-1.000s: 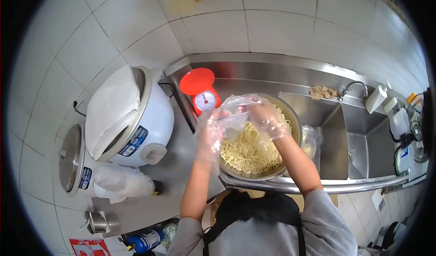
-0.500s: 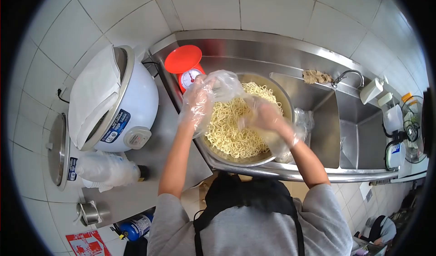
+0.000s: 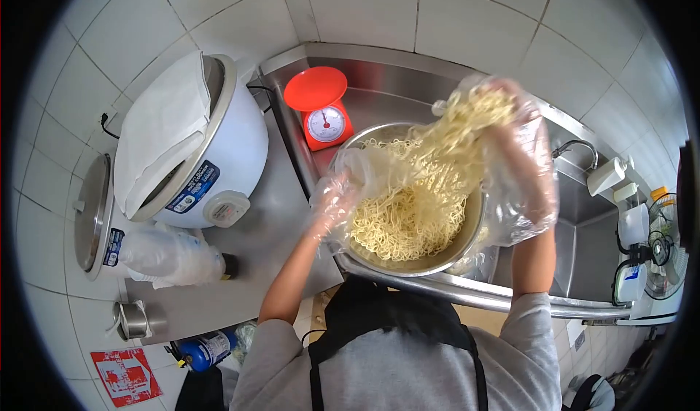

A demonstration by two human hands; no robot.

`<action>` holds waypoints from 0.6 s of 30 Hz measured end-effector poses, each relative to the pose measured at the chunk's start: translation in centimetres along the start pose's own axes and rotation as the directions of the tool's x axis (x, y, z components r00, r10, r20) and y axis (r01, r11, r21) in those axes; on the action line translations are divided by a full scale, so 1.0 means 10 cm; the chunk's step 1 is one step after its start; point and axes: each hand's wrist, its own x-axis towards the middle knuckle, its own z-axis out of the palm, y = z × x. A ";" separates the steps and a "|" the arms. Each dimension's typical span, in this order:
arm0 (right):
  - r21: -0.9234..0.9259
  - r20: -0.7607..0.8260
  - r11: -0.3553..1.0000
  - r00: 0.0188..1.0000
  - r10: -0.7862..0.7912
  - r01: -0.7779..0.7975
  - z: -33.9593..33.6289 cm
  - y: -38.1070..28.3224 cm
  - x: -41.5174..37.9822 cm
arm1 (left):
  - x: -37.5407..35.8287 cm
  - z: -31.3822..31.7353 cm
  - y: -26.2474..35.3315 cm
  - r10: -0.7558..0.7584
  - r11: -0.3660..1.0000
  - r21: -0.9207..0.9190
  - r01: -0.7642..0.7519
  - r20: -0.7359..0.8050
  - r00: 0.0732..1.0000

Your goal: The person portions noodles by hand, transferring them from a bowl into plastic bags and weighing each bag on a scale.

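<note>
Yellow noodles [image 3: 401, 229] fill a large round metal bowl [image 3: 474, 221] in front of me. My right hand [image 3: 514, 115], in a clear plastic glove, is raised above the bowl's far right side, gripping a bunch of noodles. Long strands hang from it down to the heap, blurred by motion. At the bowl's left rim my left hand [image 3: 339, 199], also gloved in clear plastic, closes on a clear plastic bag [image 3: 379, 174], whose loose film reaches over the noodles. The left fingertips are partly hidden by the plastic.
A red dial scale [image 3: 326, 123] stands behind the bowl's left side. To the left are a big white rice cooker [image 3: 240, 148] and plastic-wrapped cups [image 3: 171, 254] on a metal counter [image 3: 255, 258]. Sink basins and a faucet [image 3: 576, 145] lie to the right.
My right hand has risen from the bowl toward the far right, pulling up a bunch of noodles. My left hand stays by the left rim with the bag. The view has shifted slightly.
</note>
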 end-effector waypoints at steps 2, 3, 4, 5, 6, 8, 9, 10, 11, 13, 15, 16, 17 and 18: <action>0.184 0.088 0.982 0.996 0.024 -0.040 -0.01 -0.11 0.05 | -0.08 0.17 -0.44 0.192 0.977 0.118 -0.178 -0.129 0.973; 0.151 0.119 0.986 0.989 -0.093 0.074 0.03 -0.13 0.04 | -0.13 0.13 -0.40 -0.269 0.956 -0.098 0.277 0.084 0.959; 0.119 0.152 0.975 0.967 -0.206 0.189 0.04 -0.13 0.03 | -0.11 0.10 -0.30 -0.268 0.956 -0.099 0.276 0.087 0.959; -0.060 0.191 0.982 0.968 -0.166 0.180 0.01 0.09 0.15 | -0.11 0.08 -0.20 -0.289 0.948 -0.123 0.293 0.049 0.956; -0.236 0.224 0.956 0.967 -0.119 0.172 -0.02 0.39 0.26 | -0.10 0.07 -0.15 -0.312 0.939 -0.148 0.310 0.009 0.950; -0.382 0.278 0.910 0.959 -0.051 0.159 0.01 0.97 0.22 | -0.11 0.16 -0.44 -0.232 0.964 -0.152 0.219 -0.073 0.970; -0.664 0.388 0.706 0.921 0.046 0.245 0.03 1.12 0.13 | -0.12 0.25 -0.64 -0.151 0.981 -0.148 0.128 -0.156 0.976; -0.774 0.430 0.592 0.873 0.231 0.225 0.14 1.18 0.02 | -0.12 0.36 -0.83 -0.153 0.980 -0.151 0.129 -0.159 0.975; -0.861 0.430 0.456 0.803 0.413 0.227 0.27 1.25 -0.13 | -0.13 0.49 -1.01 -0.096 0.969 -0.244 0.028 -0.271 0.958; -0.854 0.508 0.043 0.850 -0.138 0.518 0.38 1.90 -0.59 | -0.11 0.56 -1.09 -0.051 0.941 -0.328 -0.080 -0.374 0.926; -0.867 0.424 0.269 0.905 -0.043 0.419 0.33 1.93 -0.57 | 0.00 0.39 -1.00 -0.120 0.992 -0.059 0.108 -0.277 0.953; -0.832 0.358 0.474 0.931 0.063 0.288 0.31 1.92 -0.53 | 0.05 0.28 -0.86 -0.118 0.993 -0.063 0.104 -0.275 0.954; -0.834 0.353 0.473 0.934 0.060 0.285 0.27 1.88 -0.45 | 0.10 0.12 -0.62 -0.191 0.975 -0.156 0.157 -0.238 0.952; -0.789 0.387 0.539 0.920 0.063 0.295 0.20 1.79 -0.32 | 0.15 -0.05 -0.36 -0.259 0.947 -0.245 0.209 -0.192 0.947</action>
